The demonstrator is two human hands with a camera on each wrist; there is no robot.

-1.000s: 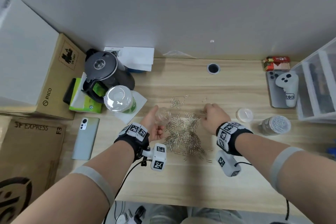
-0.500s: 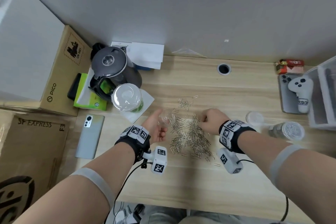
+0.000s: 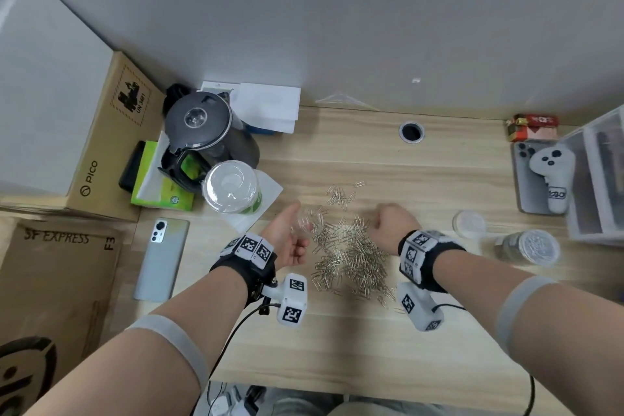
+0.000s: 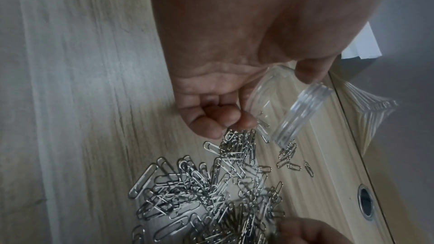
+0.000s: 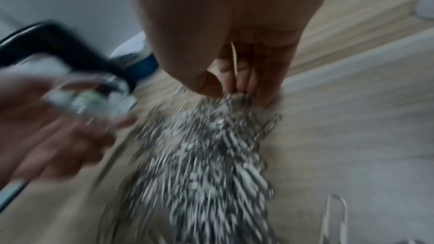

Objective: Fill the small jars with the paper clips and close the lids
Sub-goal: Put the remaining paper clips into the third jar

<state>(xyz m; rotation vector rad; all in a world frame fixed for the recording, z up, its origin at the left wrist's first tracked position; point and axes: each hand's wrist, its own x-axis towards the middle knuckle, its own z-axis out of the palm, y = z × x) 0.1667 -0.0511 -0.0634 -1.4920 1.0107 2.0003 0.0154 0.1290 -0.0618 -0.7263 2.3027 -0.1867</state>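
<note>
Pale wooden table (image 3: 337, 348) carries heaped silver paper clips (image 3: 351, 253); left hand (image 3: 287, 240) fingers clamp small clear plastic jar (image 3: 309, 223), right hand (image 3: 393, 224) fingers pinch clips.

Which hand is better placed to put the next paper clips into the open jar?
Probably the right hand: its fingers pinch paper clips from the pile, while the left hand holds the empty jar.

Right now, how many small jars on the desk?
2. One clear, lidless jar held in the left hand beside the paper clips; one filled jar, lid on, at the desk's right. Others may be out of view.
</note>
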